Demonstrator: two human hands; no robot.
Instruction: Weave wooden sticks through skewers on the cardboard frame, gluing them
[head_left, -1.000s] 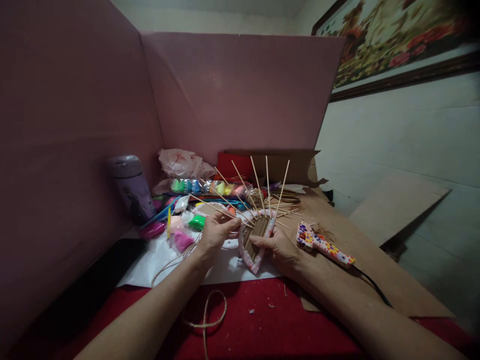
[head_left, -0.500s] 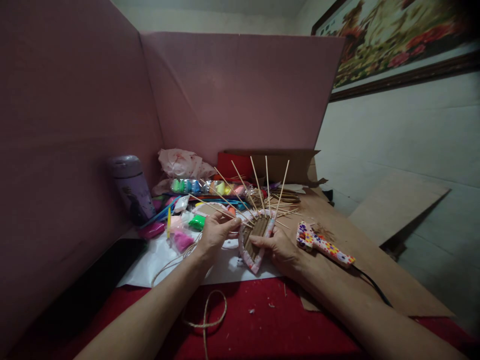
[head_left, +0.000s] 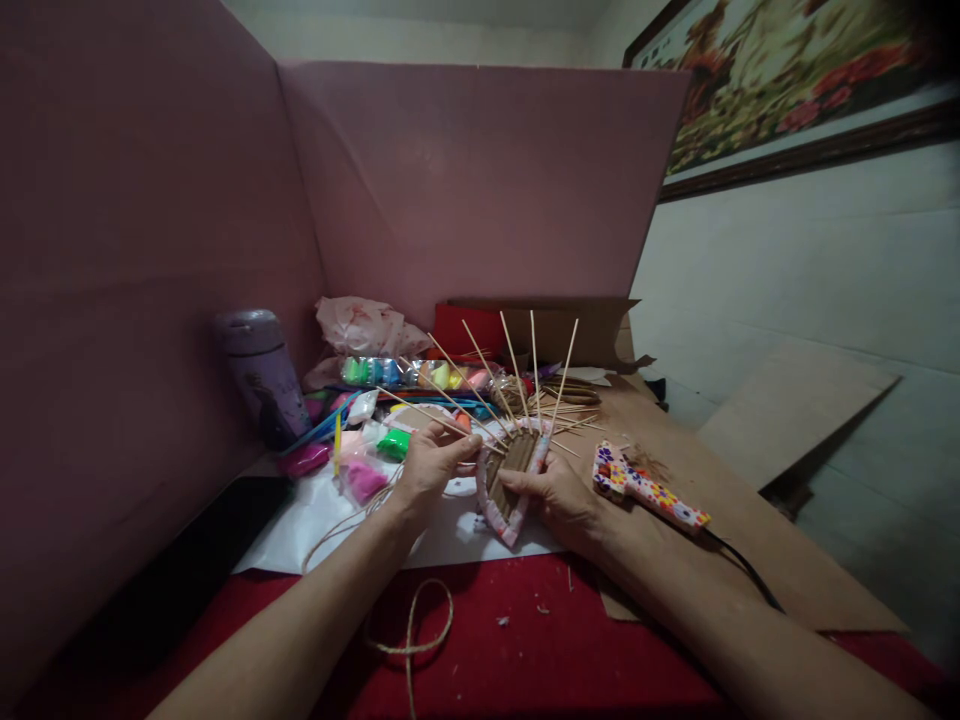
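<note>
A cardboard piece point(head_left: 514, 478) with a corrugated brown face and a pink patterned fabric edge is held up over the table. Several thin wooden sticks point(head_left: 534, 365) fan out from its upper edge. My right hand point(head_left: 559, 490) grips its right side, thumb lying across the brown face. At the left edge, my left hand point(head_left: 441, 462) pinches the lowest wooden stick near where it meets the cardboard. Behind my left hand lies another pale-edged cardboard piece point(head_left: 420, 416), partly hidden. The tips of my left fingers are partly covered by the stick and cardboard.
A flower-patterned glue gun point(head_left: 651, 490) with a black cord rests on the brown cardboard sheet point(head_left: 720, 540) at right. Clay packets point(head_left: 393, 443), a purple bottle point(head_left: 264, 380) and a dark tablet-like slab point(head_left: 195, 550) are at left. Twine point(head_left: 411, 640) loops over the red cloth point(head_left: 525, 660).
Almost nothing differs. Both hands keep their grip on the stick and the cardboard piece.
</note>
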